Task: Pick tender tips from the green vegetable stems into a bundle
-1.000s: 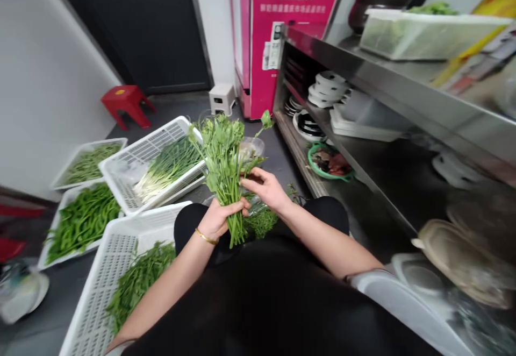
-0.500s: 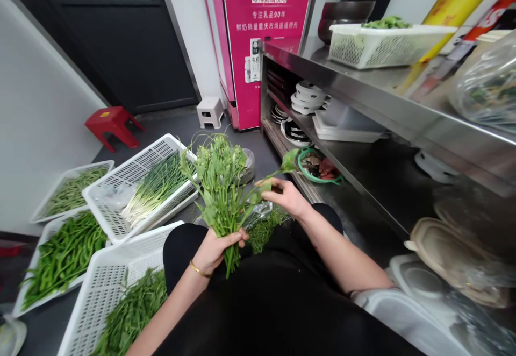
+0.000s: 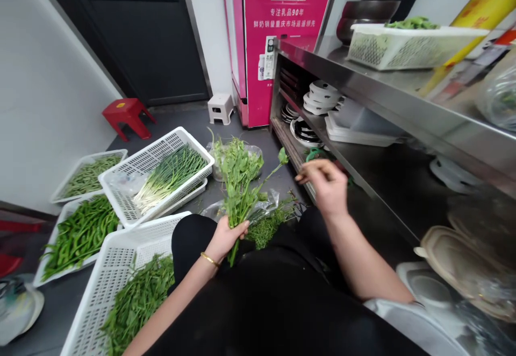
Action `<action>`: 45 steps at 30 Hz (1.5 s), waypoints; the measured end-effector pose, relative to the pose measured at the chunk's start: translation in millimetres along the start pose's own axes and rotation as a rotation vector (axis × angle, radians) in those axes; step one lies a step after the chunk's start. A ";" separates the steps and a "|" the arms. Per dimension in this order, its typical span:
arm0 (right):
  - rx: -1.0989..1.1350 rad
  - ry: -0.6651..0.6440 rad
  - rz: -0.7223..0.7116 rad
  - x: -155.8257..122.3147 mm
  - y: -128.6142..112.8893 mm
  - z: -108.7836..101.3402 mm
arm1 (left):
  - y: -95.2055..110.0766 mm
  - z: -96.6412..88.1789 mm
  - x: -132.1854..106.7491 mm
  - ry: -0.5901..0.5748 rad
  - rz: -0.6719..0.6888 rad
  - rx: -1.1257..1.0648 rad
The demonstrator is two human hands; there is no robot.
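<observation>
My left hand [image 3: 229,237] is closed around the lower stems of a bunch of pea shoots [image 3: 241,176], held upright over my lap. One long stem leans out to the right, ending in a leaf. To the right of the bunch and apart from it, my right hand [image 3: 328,186] is raised with bent fingers pressed together at the tips; whether something small is between them I cannot make out. Below the bunch, a pile of green trimmings [image 3: 266,228] lies with clear plastic [image 3: 274,199] behind it. A clear bag [image 3: 216,169] sits partly hidden behind the leaves.
At my left stand white baskets of loose greens [image 3: 139,302], green peppers [image 3: 80,232], scallions [image 3: 173,176] and green beans [image 3: 92,173]. A red stool [image 3: 128,114] and white stool [image 3: 220,107] stand farther back. The steel shelf [image 3: 363,90] with dishes runs along my right.
My right hand has moved right and up, away from the leaning stem it was at. My left hand still grips the bunch. The view has shifted slightly left.
</observation>
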State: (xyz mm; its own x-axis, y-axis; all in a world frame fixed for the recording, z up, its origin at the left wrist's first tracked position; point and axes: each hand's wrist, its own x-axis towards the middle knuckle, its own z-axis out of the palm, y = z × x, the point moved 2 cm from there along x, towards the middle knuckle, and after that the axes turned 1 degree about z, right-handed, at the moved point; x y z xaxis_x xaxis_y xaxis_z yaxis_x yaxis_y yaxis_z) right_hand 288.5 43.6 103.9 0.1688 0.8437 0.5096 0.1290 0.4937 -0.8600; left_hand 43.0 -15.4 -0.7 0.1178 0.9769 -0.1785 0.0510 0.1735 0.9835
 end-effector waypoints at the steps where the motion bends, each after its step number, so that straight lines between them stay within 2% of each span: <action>1: -0.099 -0.135 -0.058 -10.1 -8.4 13.6 | -0.2 1.5 1.3 0.013 0.017 0.034; 3: -0.214 -0.303 -0.123 -19.5 -18.2 41.9 | -0.6 4.5 3.4 0.033 0.063 0.117; 5: -0.270 -0.356 -0.095 -12.9 -15.8 64.3 | -0.4 6.2 4.5 0.052 0.138 0.248; 7: -0.304 -0.372 -0.006 1.0 -3.8 76.4 | 0.3 5.5 4.5 0.090 0.217 0.410; 9: -0.254 -0.385 0.084 11.1 11.0 78.4 | 0.4 2.9 3.6 0.127 0.255 0.546; 11: -0.112 -0.414 0.180 12.4 24.2 73.6 | -0.1 0.4 2.1 0.119 0.257 0.627; 14: 0.071 -0.493 0.303 3.9 38.6 61.3 | -0.5 0.3 -0.8 0.017 0.264 0.678; 17: 0.062 -0.562 0.331 -1.8 47.5 47.6 | 1.6 1.8 -2.8 -0.031 0.224 0.867; 19: -0.036 -0.594 0.278 -0.9 48.3 37.2 | 5.6 1.9 -2.8 -0.013 0.201 1.066; 21: -0.198 -0.555 0.151 2.2 42.5 23.8 | 11.4 1.2 -1.9 0.007 0.211 1.224; 24: -0.453 -0.351 -0.163 4.1 21.1 -0.2 | 20.7 -1.7 0.1 0.011 0.219 1.349; 26: -0.561 -0.302 -0.379 0.4 6.1 -11.1 | 26.6 -3.8 0.9 -0.001 0.218 1.379; 28: -0.646 -0.406 -0.540 -4.9 -1.0 -13.7 | 32.1 -4.7 1.1 -0.020 0.224 1.383; 30: -0.742 -0.542 -0.623 -8.7 1.9 -10.9 | 36.7 -4.6 1.0 -0.041 0.229 1.372; 33: -0.842 -0.607 -0.642 -9.3 16.3 -6.5 | 40.9 -3.9 1.1 -0.083 0.209 1.337; 39: -0.847 -0.589 -0.636 -13.1 31.5 -7.4 | 43.7 -1.8 3.0 -0.155 0.182 1.290; 42: -0.908 -0.532 -0.586 -18.9 33.3 -4.9 | 45.3 3.6 5.1 -0.158 0.174 1.349; 45: -0.879 -0.401 -0.485 -22.6 38.3 -1.1 | 46.7 10.0 7.4 -0.147 0.164 1.395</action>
State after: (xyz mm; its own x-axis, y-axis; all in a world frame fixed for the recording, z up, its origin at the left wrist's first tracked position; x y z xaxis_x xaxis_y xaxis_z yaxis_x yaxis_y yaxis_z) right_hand 290.7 43.2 59.5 -0.4005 0.6856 0.6079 0.7791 0.6040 -0.1680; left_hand 56.2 -1.2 43.6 0.3145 0.9369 -0.1529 0.9420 -0.2882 0.1718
